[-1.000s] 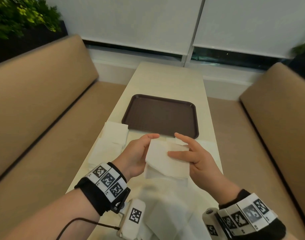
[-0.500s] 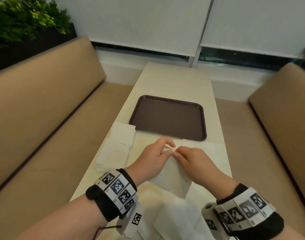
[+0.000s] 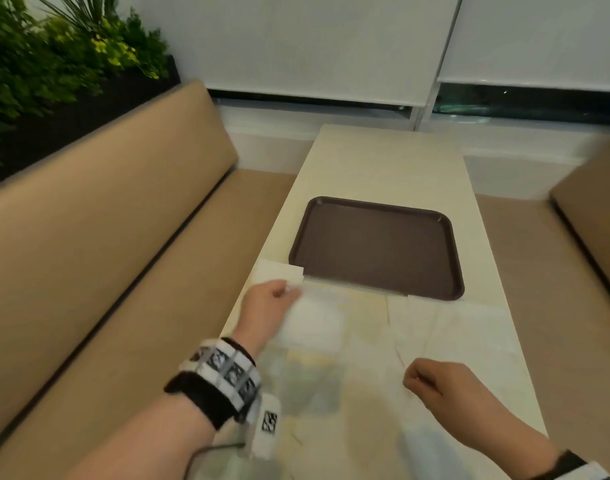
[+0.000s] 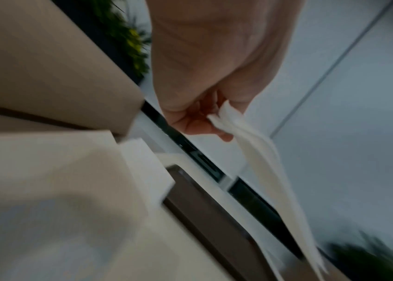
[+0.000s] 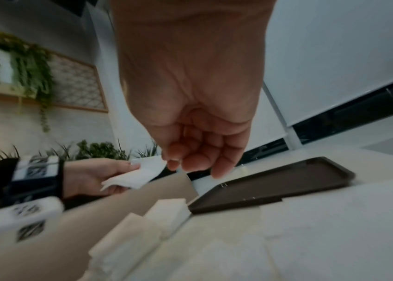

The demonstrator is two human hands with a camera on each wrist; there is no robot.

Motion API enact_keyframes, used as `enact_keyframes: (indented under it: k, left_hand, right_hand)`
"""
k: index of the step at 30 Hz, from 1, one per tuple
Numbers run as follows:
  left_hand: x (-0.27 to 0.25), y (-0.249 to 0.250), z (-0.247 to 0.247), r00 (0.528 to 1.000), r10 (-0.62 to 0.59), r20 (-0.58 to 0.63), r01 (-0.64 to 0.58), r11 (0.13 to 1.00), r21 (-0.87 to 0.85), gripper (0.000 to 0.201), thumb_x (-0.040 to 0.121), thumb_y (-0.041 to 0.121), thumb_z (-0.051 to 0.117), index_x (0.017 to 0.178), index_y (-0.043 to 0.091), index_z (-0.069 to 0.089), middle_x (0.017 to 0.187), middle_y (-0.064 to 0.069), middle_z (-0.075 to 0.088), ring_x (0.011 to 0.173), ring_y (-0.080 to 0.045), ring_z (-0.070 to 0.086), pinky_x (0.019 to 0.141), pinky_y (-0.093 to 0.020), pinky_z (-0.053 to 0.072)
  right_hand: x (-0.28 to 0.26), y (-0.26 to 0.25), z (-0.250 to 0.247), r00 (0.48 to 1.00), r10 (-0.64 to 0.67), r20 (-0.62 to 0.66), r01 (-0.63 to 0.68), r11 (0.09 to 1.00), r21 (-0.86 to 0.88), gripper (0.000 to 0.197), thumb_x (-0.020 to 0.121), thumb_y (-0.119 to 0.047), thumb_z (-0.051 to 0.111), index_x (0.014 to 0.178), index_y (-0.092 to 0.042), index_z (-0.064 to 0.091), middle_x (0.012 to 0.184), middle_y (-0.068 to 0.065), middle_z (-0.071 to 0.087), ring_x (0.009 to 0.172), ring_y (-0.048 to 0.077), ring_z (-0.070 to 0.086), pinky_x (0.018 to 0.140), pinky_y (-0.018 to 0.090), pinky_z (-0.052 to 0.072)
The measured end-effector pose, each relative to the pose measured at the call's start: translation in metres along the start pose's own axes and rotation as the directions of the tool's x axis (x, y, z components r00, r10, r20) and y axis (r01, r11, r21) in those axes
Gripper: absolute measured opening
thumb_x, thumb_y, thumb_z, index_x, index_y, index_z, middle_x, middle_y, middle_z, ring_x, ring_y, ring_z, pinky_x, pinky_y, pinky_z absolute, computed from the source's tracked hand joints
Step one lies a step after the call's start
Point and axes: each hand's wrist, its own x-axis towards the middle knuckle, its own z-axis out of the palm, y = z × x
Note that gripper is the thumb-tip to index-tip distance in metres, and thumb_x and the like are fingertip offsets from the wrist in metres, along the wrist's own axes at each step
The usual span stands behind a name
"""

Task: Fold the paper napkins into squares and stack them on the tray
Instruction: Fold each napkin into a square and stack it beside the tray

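The left hand [image 3: 267,311], left of centre in the head view, pinches a folded napkin [image 3: 314,323] at its upper corner above the table [image 3: 383,161]; the napkin hangs with its long axis running down toward lower right. The right hand [image 3: 435,384], at lower right, is loosely curled and grasps nothing. Half a second ago both hands pinched the napkin together at centre; now they are apart. The brown tray [image 3: 376,247] lies beyond, bare.
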Motion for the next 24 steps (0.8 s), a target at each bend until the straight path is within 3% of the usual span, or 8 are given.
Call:
enact_keyframes:
  k: [2, 4, 6, 11, 16, 19, 21, 24]
  left_hand:
    - [0.055, -0.015, -0.02, 0.997, -0.062, -0.051, 0.063, 0.998, 0.014, 0.02, 0.088, 0.02, 0.066, 0.078, 0.003, 0.063, 0.07, -0.006, 0.052, 0.068, -0.016, 0.047, 0.063, -0.034, 0.041]
    - [0.101, -0.027, -0.032, 0.992, -0.114, -0.048, 0.117, 0.991, 0.065, 0.017, 0.089, 0.023, 0.064, 0.092, 0.006, 0.068, 0.088, -0.005, 0.069, 0.082, -0.023, 0.064, 0.082, -0.043, 0.054]
    - [0.132, -0.037, -0.034, 0.988, -0.152, -0.028, 0.155, 0.974, 0.164, 0.016, 0.09, 0.025, 0.062, 0.095, 0.012, 0.069, 0.094, -0.008, 0.071, 0.092, -0.029, 0.066, 0.089, -0.046, 0.053]
    - [0.154, -0.058, -0.022, 0.968, -0.25, 0.014, 0.219, 0.874, 0.434, 0.024, 0.09, 0.025, 0.063, 0.099, 0.004, 0.067, 0.098, -0.015, 0.069, 0.096, -0.034, 0.063, 0.087, -0.039, 0.049]
    - [0.153, -0.059, -0.018, 0.959, -0.283, -0.032, 0.244, 0.758, 0.605, 0.025, 0.088, 0.024, 0.065, 0.1, 0.002, 0.064, 0.102, -0.018, 0.066, 0.092, -0.033, 0.06, 0.076, -0.033, 0.045]
    - [0.153, -0.055, -0.018, 0.956, -0.288, -0.062, 0.265, 0.748, 0.608, 0.04, 0.085, 0.024, 0.069, 0.116, 0.002, 0.058, 0.117, -0.017, 0.063, 0.106, -0.033, 0.059, 0.083, -0.036, 0.045]
    - [0.153, -0.051, -0.02, 0.945, -0.316, -0.08, 0.304, 0.765, 0.568, 0.055, 0.082, 0.023, 0.072, 0.129, 0.005, 0.049, 0.127, -0.014, 0.058, 0.116, -0.033, 0.054, 0.091, -0.037, 0.044]
    - [0.147, -0.037, -0.028, 0.949, -0.298, -0.102, 0.307, 0.802, 0.512, 0.071, 0.079, 0.025, 0.076, 0.138, 0.009, 0.041, 0.136, -0.015, 0.052, 0.124, -0.036, 0.049, 0.103, -0.044, 0.042]
  right_hand:
    - [-0.005, 0.015, 0.004, 0.997, 0.073, 0.003, -0.073, 0.997, 0.037, 0.024, 0.094, -0.022, 0.057, 0.069, -0.024, 0.059, 0.07, -0.024, 0.061, 0.067, 0.0, 0.056, 0.064, 0.016, 0.044]
    - [-0.01, 0.028, 0.01, 0.99, 0.141, 0.01, -0.142, 0.988, 0.061, 0.023, 0.092, -0.023, 0.059, 0.069, -0.027, 0.061, 0.068, -0.022, 0.063, 0.068, -0.002, 0.058, 0.066, 0.012, 0.045]
    - [-0.015, 0.036, 0.016, 0.98, 0.197, 0.031, -0.199, 0.977, 0.075, 0.022, 0.091, -0.023, 0.062, 0.07, -0.031, 0.063, 0.069, -0.018, 0.066, 0.069, -0.003, 0.059, 0.066, 0.009, 0.044]
    - [-0.021, 0.051, 0.024, 0.957, 0.28, 0.08, -0.286, 0.954, 0.084, 0.037, 0.087, -0.021, 0.065, 0.061, -0.047, 0.059, 0.064, -0.011, 0.068, 0.067, -0.003, 0.063, 0.067, 0.007, 0.043]
    - [-0.017, 0.047, 0.024, 0.947, 0.307, 0.092, -0.315, 0.945, 0.085, 0.022, 0.09, -0.022, 0.061, 0.076, -0.038, 0.063, 0.066, -0.033, 0.062, 0.078, -0.01, 0.06, 0.07, 0.006, 0.043]
    - [-0.009, 0.043, 0.026, 0.95, 0.303, 0.08, -0.306, 0.951, 0.039, 0.017, 0.091, -0.024, 0.059, 0.082, -0.039, 0.06, 0.066, -0.014, 0.065, 0.074, -0.002, 0.061, 0.07, 0.008, 0.044]
    - [-0.004, 0.048, 0.033, 0.953, 0.297, 0.058, -0.295, 0.955, -0.034, 0.01, 0.091, -0.028, 0.06, 0.095, -0.037, 0.058, 0.083, -0.015, 0.06, 0.078, 0.001, 0.057, 0.074, 0.011, 0.043]
    - [0.002, 0.062, 0.049, 0.941, 0.329, 0.079, -0.308, 0.93, -0.199, 0.035, 0.087, -0.038, 0.061, 0.121, -0.028, 0.055, 0.114, -0.009, 0.053, 0.104, 0.009, 0.052, 0.089, 0.019, 0.043]
